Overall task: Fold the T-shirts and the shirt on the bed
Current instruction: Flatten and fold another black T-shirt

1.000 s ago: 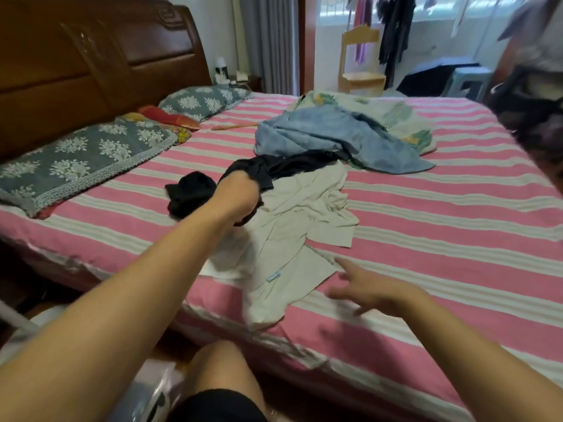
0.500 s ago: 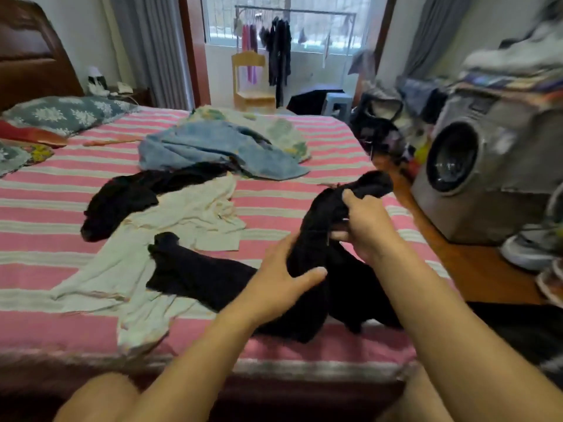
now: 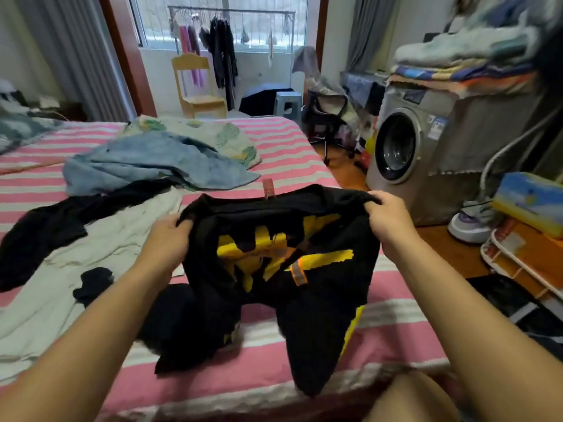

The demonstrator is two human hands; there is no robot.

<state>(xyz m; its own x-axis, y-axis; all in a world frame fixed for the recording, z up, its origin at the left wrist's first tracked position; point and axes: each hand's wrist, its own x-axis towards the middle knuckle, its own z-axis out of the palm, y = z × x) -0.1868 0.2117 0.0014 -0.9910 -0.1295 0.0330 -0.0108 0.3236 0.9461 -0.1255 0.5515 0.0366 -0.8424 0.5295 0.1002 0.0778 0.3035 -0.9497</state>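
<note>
I hold a black T-shirt (image 3: 307,312) with a yellow print spread between both hands above the bed's near edge; its lower part droops onto the sheet. My left hand (image 3: 166,239) grips its left top edge and my right hand (image 3: 388,220) grips its right top edge. A red tag sticks up at the collar. On the bed to the left lie a cream shirt (image 3: 61,287), another black garment (image 3: 45,226) and a blue denim shirt (image 3: 146,161). A floral cloth (image 3: 225,134) lies behind the denim.
The bed (image 3: 393,339) has a pink and white striped sheet. A washing machine (image 3: 405,147) stands right of the bed, with a shoe rack (image 3: 518,257) nearer me. A yellow chair (image 3: 196,86), a stool and an office chair stand beyond the bed.
My view has swung right along the bed. Both hands have pulled the bunched black T-shirt apart and raised it, so its yellow print now shows.
</note>
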